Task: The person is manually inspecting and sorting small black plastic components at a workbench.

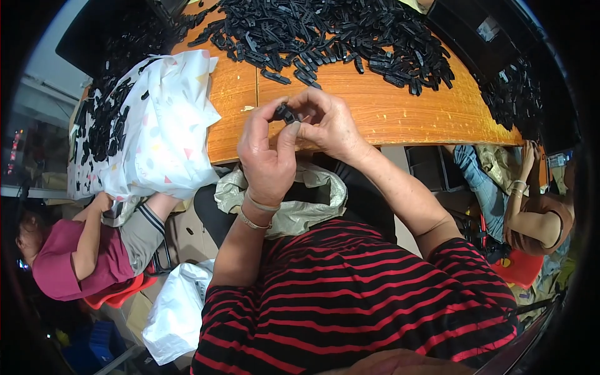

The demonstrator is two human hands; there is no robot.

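Between my two hands is a small black plastic part [287, 114], held just in front of the table's near edge. The thumb and fingers of my left hand [269, 147] pinch it from the left. My right hand [330, 125] grips it from the right with thumb and forefinger. Fingers cover much of the part, so its full shape is hidden. Beyond my hands, a large heap of similar black plastic parts [300, 37] is spread over the wooden table [350, 112]. Beneath my hands an open woven sack [319, 219] rests at my lap.
To the left, a patterned white plastic sheet [169, 125] carries more black parts, with a seated person [94, 250] beside it. Another person [537, 219] sits at the right near a dark bin [487, 31]. A white plastic bag [175, 312] lies on the floor at lower left.
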